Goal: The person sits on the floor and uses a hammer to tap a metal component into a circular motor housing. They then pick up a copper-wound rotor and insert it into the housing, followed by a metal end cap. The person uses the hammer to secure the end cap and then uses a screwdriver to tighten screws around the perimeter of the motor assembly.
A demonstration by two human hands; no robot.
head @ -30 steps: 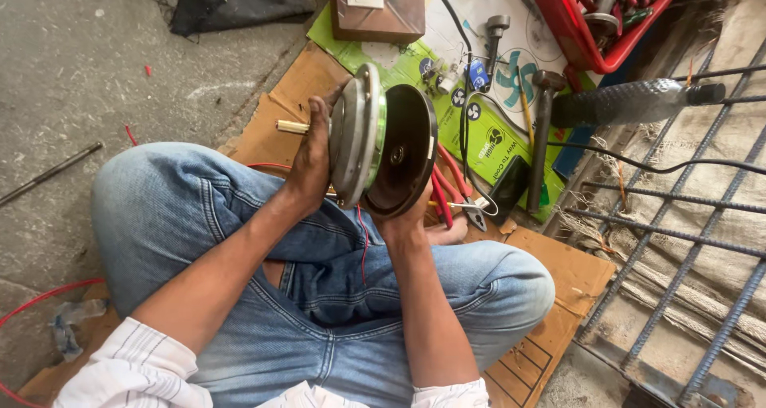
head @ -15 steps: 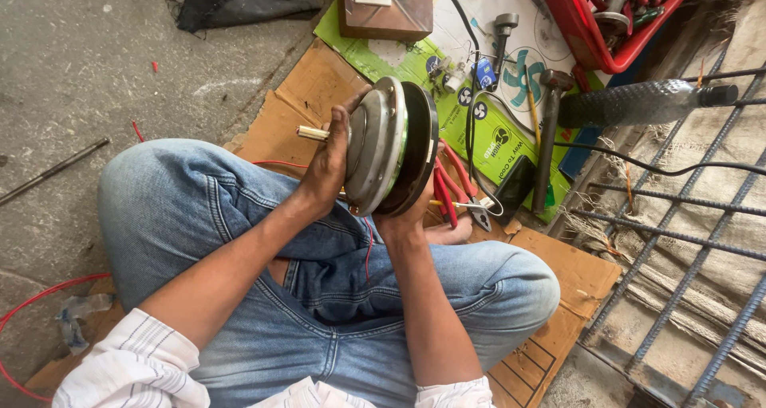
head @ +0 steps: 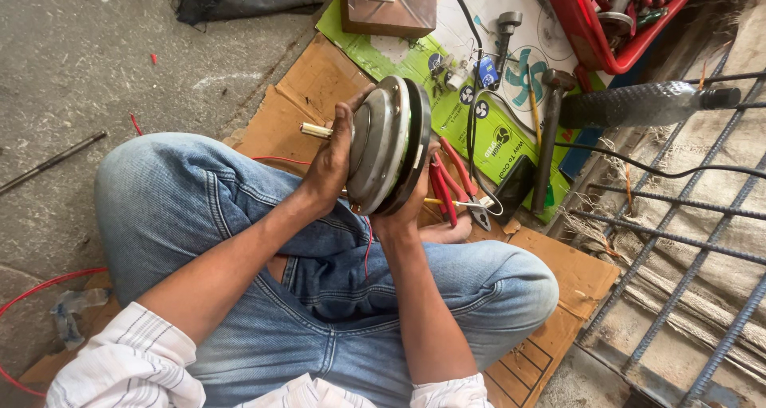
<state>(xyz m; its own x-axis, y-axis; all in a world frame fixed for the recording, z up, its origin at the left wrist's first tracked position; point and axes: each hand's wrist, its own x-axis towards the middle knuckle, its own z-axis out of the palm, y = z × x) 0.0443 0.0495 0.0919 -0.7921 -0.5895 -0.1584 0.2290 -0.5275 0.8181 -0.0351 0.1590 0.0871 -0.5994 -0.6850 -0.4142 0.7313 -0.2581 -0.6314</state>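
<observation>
Gripping one round metal motor housing [head: 387, 145] on edge, left hand [head: 335, 157] and right hand [head: 411, 208] wrap their fingers around it; two hammers [head: 550, 129] lie on cardboard [head: 319, 81].

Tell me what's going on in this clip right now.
A person sits cross-legged on flattened cardboard, holding a round metal motor housing on edge between both hands. The left hand presses against its shaft side, where a short shaft sticks out; the right hand supports it from below and behind. A thin red wire hangs down from it. Red-handled pliers, a hammer and a red tool tray lie nearby on the ground.
</observation>
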